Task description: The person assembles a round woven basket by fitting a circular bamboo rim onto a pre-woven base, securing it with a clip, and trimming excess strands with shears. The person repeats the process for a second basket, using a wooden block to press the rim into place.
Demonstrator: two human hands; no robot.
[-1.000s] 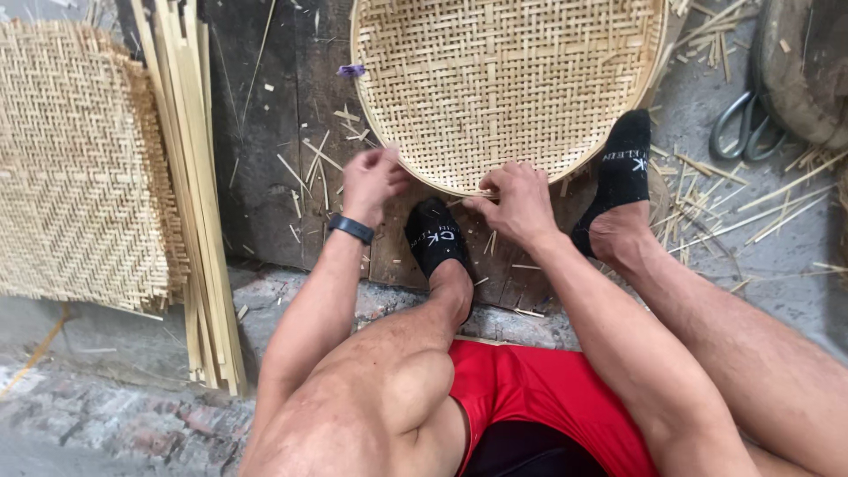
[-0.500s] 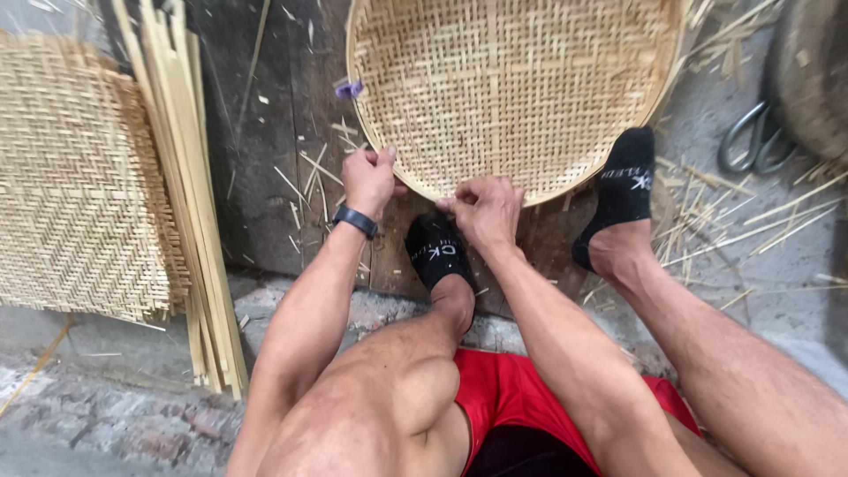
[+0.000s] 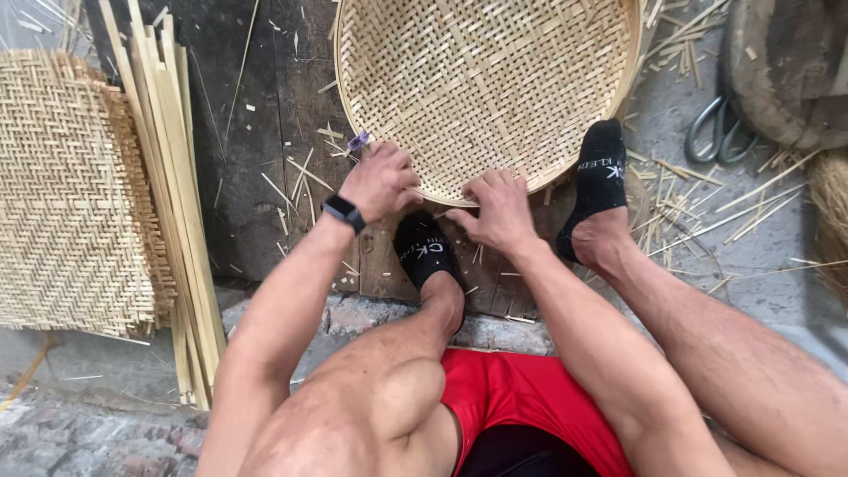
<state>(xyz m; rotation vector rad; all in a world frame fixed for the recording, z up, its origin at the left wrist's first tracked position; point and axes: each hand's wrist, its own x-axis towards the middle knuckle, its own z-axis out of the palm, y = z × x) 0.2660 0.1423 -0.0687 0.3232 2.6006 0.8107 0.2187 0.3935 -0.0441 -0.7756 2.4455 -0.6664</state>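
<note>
A round woven bamboo tray (image 3: 486, 79) lies on dark wooden boards in front of me. My left hand (image 3: 382, 179), with a black band on its wrist, grips the tray's near left rim. My right hand (image 3: 497, 208) pinches the near rim a little further right. Both feet in black socks rest on the boards, one (image 3: 424, 250) under the rim between my hands, the other (image 3: 601, 181) at the tray's right edge. A small purple clip (image 3: 358, 141) sits on the rim just above my left hand.
A flat woven bamboo mat (image 3: 66, 194) lies at the left, with a bundle of long bamboo strips (image 3: 177, 203) beside it. Scissors (image 3: 720, 132) lie at the upper right near a round dark block. Bamboo offcuts litter the floor.
The tray has turned slightly and the purple clip now sits right above my left hand. Both hands have shifted along the near rim and stay gripping it.
</note>
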